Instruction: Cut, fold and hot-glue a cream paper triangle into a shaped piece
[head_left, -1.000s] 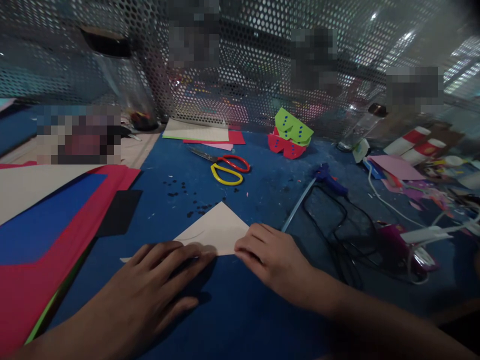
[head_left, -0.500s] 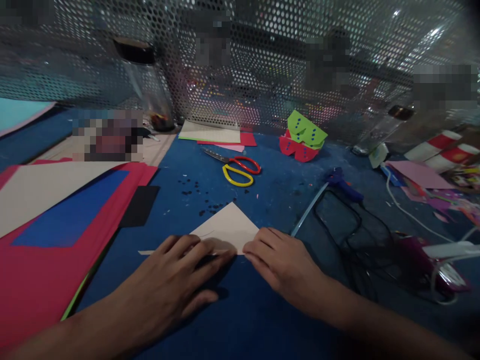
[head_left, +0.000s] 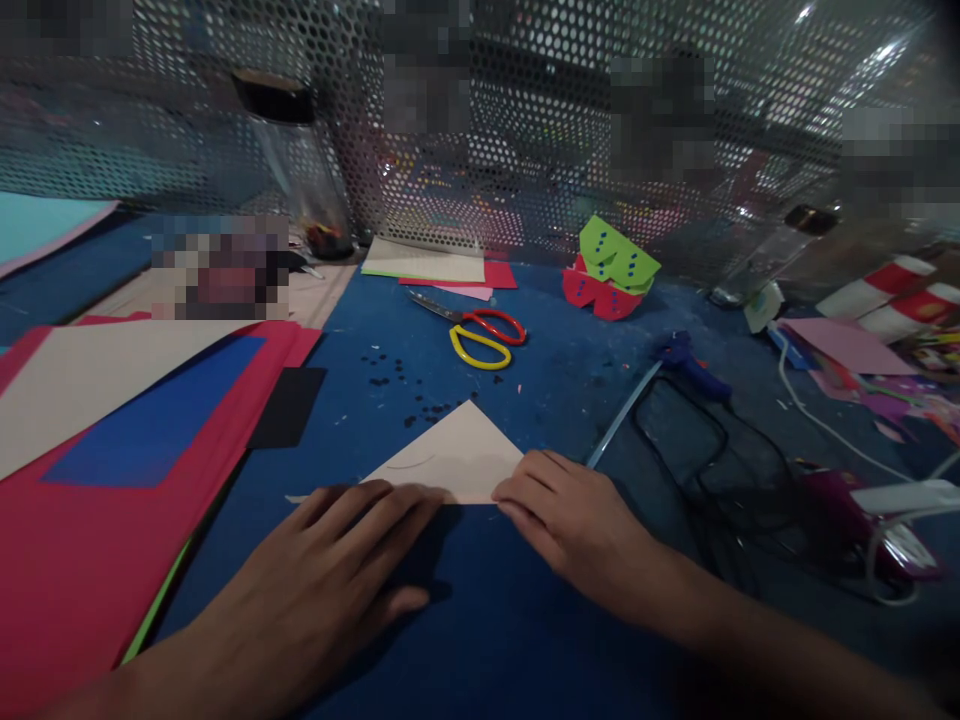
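Observation:
A cream sheet of paper (head_left: 457, 455), folded to a triangle, lies on the blue table with its point away from me and its folded edge nearest me. My left hand (head_left: 352, 545) is open; its stretched fingers lie flat along the left part of that edge, thumb apart on the table. At the right corner my right hand (head_left: 566, 510) has its fingers curled and pressed together on the paper. A faint curved line shows on the sheet. Left of my left fingers, a thin pale strip sticks out. Both hands hide parts of the fold.
Beyond the paper lie scissors (head_left: 487, 335) with red and yellow handles and black scraps. Green and red paper cut-outs (head_left: 615, 270) stand farther back. A blue glue gun (head_left: 690, 365) with its cable lies right. Coloured sheets (head_left: 97, 560) cover the left. A perforated metal screen (head_left: 525, 190) closes the back.
My left hand has slid to the left along the folded edge, uncovering more of the paper. My right hand stays at the right corner. The view has shifted slightly.

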